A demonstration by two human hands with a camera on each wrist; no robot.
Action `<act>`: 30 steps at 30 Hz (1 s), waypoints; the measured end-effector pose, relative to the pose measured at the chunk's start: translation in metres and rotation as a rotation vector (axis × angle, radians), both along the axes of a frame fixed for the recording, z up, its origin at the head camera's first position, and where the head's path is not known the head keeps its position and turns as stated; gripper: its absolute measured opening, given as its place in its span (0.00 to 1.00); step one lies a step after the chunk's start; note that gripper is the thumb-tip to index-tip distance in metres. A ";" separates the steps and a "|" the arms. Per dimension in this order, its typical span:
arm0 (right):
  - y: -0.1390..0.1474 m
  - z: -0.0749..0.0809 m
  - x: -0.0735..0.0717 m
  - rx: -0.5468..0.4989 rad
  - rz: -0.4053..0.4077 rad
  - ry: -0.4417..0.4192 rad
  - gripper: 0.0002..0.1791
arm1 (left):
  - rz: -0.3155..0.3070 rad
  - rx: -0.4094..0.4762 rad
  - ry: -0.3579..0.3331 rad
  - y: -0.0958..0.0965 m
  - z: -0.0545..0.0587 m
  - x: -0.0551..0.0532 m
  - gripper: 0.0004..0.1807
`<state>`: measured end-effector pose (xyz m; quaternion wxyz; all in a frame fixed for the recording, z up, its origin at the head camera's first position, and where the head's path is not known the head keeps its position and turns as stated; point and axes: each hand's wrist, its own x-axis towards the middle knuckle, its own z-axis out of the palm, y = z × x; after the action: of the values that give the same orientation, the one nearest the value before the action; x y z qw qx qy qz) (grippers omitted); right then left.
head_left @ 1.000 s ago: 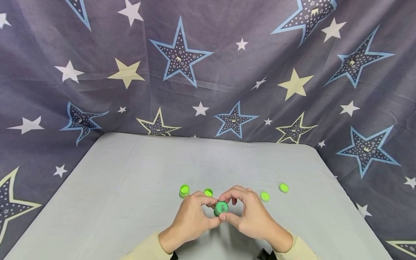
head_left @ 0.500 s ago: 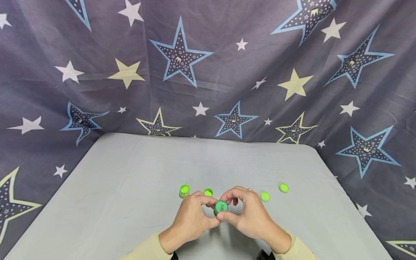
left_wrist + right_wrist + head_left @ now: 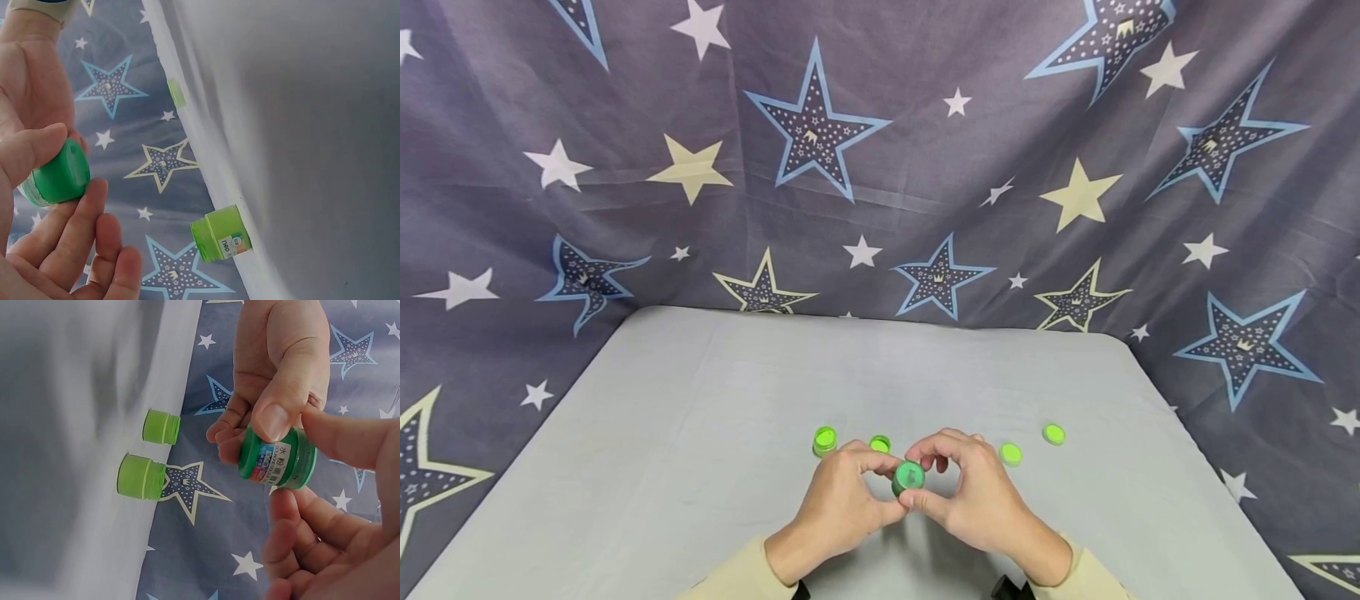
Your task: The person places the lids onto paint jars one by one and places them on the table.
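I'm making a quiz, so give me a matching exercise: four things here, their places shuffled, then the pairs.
1. Dark green paint jar
2. Leftmost light green paint jar
3. Rightmost light green lid
4. Starry curtain

A. Behind table
B. Pinched by left hand and right hand
C. Table's right side
D. On table beyond left hand

Pairs: 1-B, 2-D, 3-C, 4-A

The person wears long sleeves of pale cream-yellow cloth. The left sleeve [image 3: 741, 575], on the side of the left edge of the surface [image 3: 685, 417], ends in a straight cuff at the wrist; the right sleeve [image 3: 1086, 577], toward the right edge, matches it. A small black fitting [image 3: 802, 592] peeks out inside the left cuff, and a larger, blocky black piece [image 3: 1011, 588] beside the right one. The left hand [image 3: 842, 500] and right hand [image 3: 988, 496] are bare; the left thumbnail [image 3: 274, 419] is short and rounded.
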<state>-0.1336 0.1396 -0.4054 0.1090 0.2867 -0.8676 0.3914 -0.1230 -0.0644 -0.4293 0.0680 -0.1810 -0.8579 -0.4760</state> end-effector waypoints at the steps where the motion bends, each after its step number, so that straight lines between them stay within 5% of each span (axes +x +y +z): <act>1: 0.000 0.000 0.000 0.000 0.003 0.002 0.22 | 0.003 -0.001 0.001 0.000 0.000 0.000 0.15; 15: 0.002 0.002 -0.003 0.022 -0.063 0.040 0.16 | 0.054 -0.040 0.097 -0.005 0.004 -0.005 0.16; 30: 0.013 -0.003 -0.009 0.138 -0.119 0.162 0.16 | 0.165 -0.047 0.118 -0.025 0.010 -0.015 0.20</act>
<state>-0.1430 0.1528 -0.4089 0.1820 0.2721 -0.8963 0.2991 -0.1375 -0.0896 -0.4195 0.1530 -0.1387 -0.8754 -0.4370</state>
